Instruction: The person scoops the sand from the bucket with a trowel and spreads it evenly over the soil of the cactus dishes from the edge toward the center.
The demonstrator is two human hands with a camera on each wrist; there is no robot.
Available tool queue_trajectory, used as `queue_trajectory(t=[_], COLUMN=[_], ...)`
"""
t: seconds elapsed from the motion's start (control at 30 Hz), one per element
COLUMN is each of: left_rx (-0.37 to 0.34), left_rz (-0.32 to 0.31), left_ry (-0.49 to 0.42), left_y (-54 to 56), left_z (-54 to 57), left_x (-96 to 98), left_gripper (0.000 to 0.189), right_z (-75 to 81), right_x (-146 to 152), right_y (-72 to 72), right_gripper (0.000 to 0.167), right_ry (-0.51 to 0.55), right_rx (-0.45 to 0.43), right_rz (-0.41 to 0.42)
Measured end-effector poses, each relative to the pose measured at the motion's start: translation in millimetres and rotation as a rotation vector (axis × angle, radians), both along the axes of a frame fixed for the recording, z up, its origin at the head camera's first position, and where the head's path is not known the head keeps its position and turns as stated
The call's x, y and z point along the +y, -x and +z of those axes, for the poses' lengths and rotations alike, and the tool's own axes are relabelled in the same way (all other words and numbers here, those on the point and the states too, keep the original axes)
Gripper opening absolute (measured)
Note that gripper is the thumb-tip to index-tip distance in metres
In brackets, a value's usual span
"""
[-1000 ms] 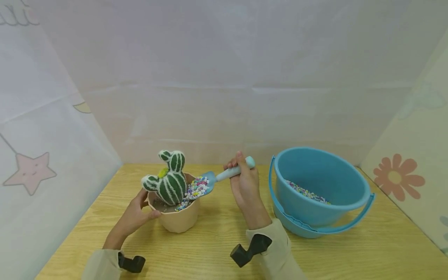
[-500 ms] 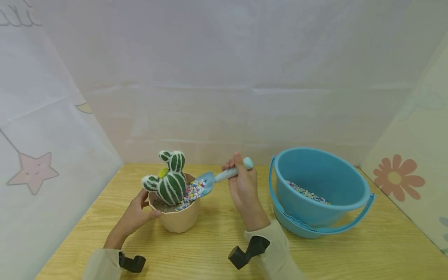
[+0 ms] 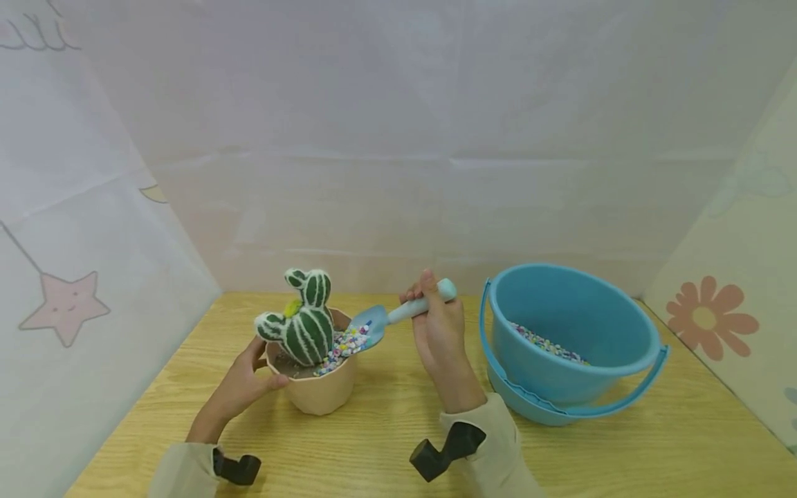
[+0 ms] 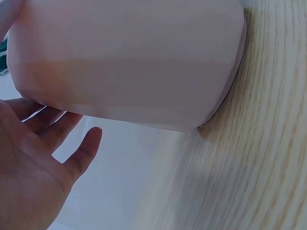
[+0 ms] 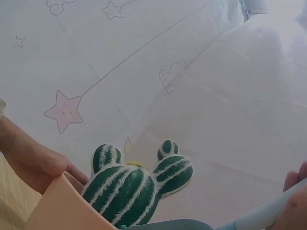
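Note:
In the head view my left hand grips the side of a peach flowerpot, thumb at the rim. The left wrist view shows the fingers against the pot's wall. A green felt-like cactus with white stripes and a yellow top stands in brown fill inside. My right hand holds a light-blue trowel by its handle, the blade tilted down over the pot's right rim. Colourful pebbles lie on the blade and run down beside the cactus. The right wrist view shows the cactus behind the rim.
A blue bucket with its handle folded down stands at the right, with more pebbles inside. Both stand on a wooden table. A pale printed sheet hangs behind and at both sides.
The pebbles on the trowel's blade have thinned out, sliding toward the pot beside the cactus. My right hand has shifted only slightly; my left hand keeps its hold on the flowerpot.

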State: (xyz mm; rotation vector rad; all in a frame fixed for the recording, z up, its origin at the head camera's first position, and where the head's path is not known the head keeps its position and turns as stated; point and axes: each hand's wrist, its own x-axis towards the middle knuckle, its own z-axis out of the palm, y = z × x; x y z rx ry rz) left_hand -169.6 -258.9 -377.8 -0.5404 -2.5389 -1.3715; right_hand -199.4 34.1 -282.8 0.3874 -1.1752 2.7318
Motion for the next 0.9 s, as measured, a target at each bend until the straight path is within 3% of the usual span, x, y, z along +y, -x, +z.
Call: queue_trajectory(t=[0.43,0.67,0.9], left_rx=[-0.001,-0.002,-0.009], left_rz=[0.004,0.026,0.018], left_ry=[0.006,0.034,0.029], left_y=[-1.2,-3.3,-1.3], left_z=[0.4,3.2,1.2], left_x=[0.5,0.4,0.7], left_gripper=[0.094,0.091,0.092], right_z=[2.2,2.5,2.9], right_x=[1.8,-1.3,-1.1], right_y=[-4.0,-6.8,-6.2], right_gripper=[0.030,0.026,0.027], right_ry=[-0.006,-0.041,-0.029], right_rx=[0.016,0.054,0.046], right_rz=[-0.023,0.029,-0.005])
